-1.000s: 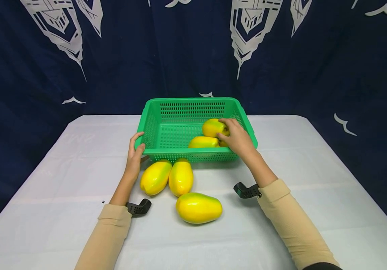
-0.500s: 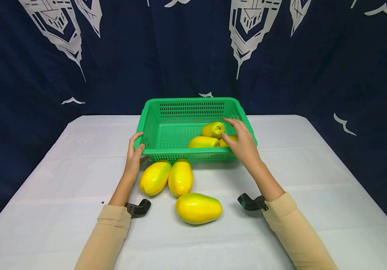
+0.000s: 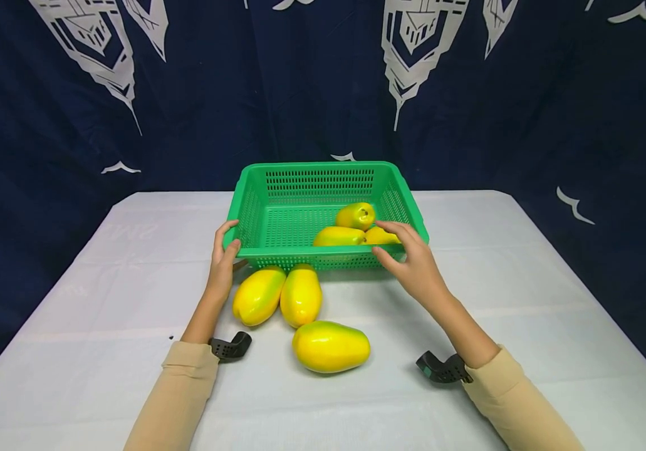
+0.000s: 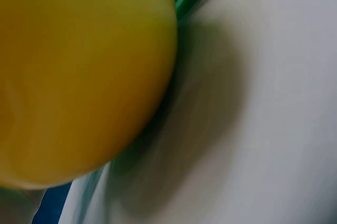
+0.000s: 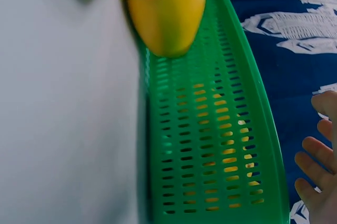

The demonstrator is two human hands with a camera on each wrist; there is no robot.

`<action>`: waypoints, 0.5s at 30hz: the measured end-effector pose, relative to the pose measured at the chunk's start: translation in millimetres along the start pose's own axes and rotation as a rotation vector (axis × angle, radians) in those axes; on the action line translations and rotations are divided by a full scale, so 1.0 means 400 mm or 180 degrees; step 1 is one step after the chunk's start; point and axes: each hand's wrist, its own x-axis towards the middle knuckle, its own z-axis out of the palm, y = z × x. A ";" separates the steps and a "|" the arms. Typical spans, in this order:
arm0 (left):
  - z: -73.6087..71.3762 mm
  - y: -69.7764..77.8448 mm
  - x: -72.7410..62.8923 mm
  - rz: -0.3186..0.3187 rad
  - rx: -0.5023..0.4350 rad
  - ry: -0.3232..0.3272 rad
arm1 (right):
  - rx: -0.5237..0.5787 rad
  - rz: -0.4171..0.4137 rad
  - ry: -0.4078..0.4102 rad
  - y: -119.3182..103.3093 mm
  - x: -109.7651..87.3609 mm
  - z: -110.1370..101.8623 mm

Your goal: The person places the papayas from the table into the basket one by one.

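Note:
A green plastic basket (image 3: 277,252) with slotted walls stands on the table. My left hand (image 3: 223,266) grips its left rim near the front corner, fingers over the edge and thumb in front. Three yellow-green papayas (image 3: 339,236) lie inside at the right front. My right hand (image 3: 417,266) is over the front right rim, fingers spread and holding nothing; in the right wrist view its fingers (image 5: 316,155) show beside the basket wall (image 5: 210,155). In front of the basket lie two papayas (image 3: 301,297) side by side and another papaya (image 3: 331,346) nearer me.
A white cloth (image 3: 131,300) covers the table. Behind it hangs a dark blue curtain (image 3: 277,88) with white prints. In the left wrist view, a close papaya (image 4: 79,77) fills much of the picture. Black wrist bands (image 3: 232,346) are on both arms.
My right hand has let go of a papaya in the basket and drawn back toward me and to the right, to the front rim. My left hand stays on the basket.

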 end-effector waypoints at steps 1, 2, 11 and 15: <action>-0.001 0.000 0.000 0.0002 0.0008 0.0000 | -0.0003 -0.0031 -0.0027 -0.001 -0.006 0.001; -0.001 0.000 0.001 0.0002 0.0014 0.0000 | -0.0011 -0.0065 -0.0054 -0.003 -0.013 0.002; -0.001 0.002 0.003 -0.0024 -0.0007 -0.0033 | -0.0018 -0.0264 -0.0351 -0.024 -0.076 0.013; 0.001 0.014 -0.001 -0.0069 -0.0026 -0.0026 | 0.0067 -0.0207 -0.0535 -0.032 -0.104 0.020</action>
